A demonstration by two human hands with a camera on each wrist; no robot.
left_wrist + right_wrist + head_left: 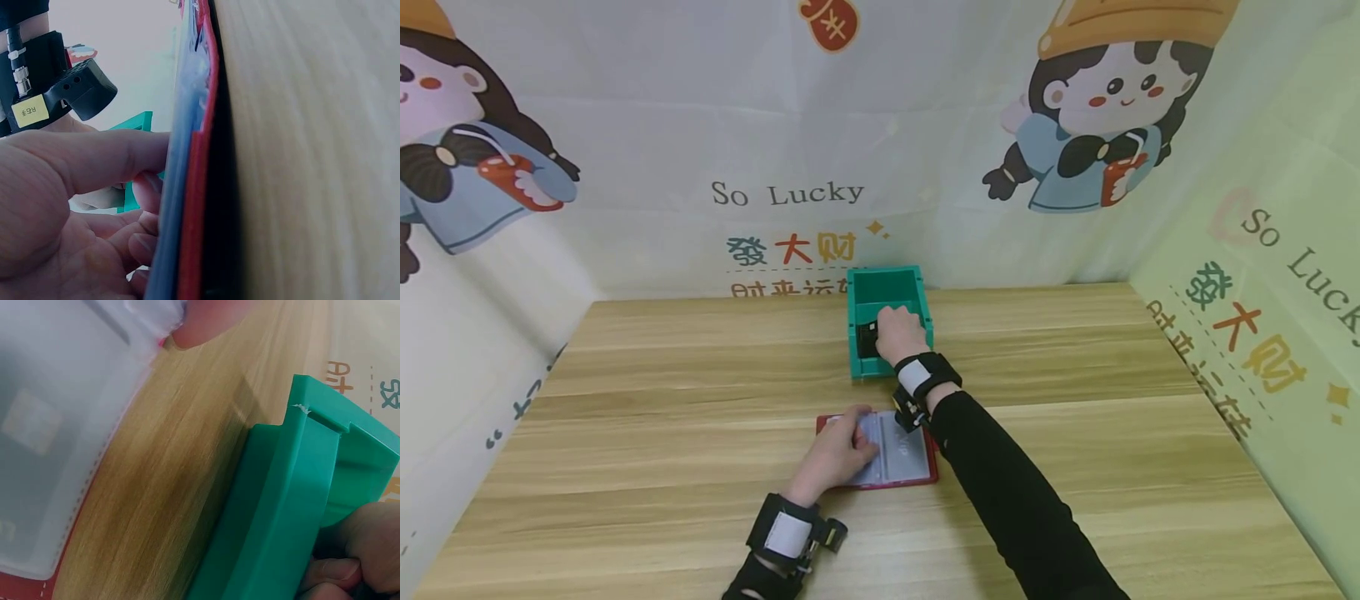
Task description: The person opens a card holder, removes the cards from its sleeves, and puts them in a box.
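Note:
A red card holder (904,450) lies spread on the wooden table, its clear plastic sleeves facing up. My left hand (835,457) rests on its left half; in the left wrist view the thumb and bent fingers touch the sleeves (178,169) from above. Further back, my right hand (901,333) reaches into a green plastic bin (853,367), fingers curled on a small black object (867,340). The right wrist view shows the curled fingers (334,570) just inside the bin's wall, with most of the black object hidden.
The bin stands at the table's (700,383) back edge, close to a printed cloth backdrop (940,167). Similar cloth hangs at both sides. My right forearm (1007,483) crosses over the right edge of the card holder.

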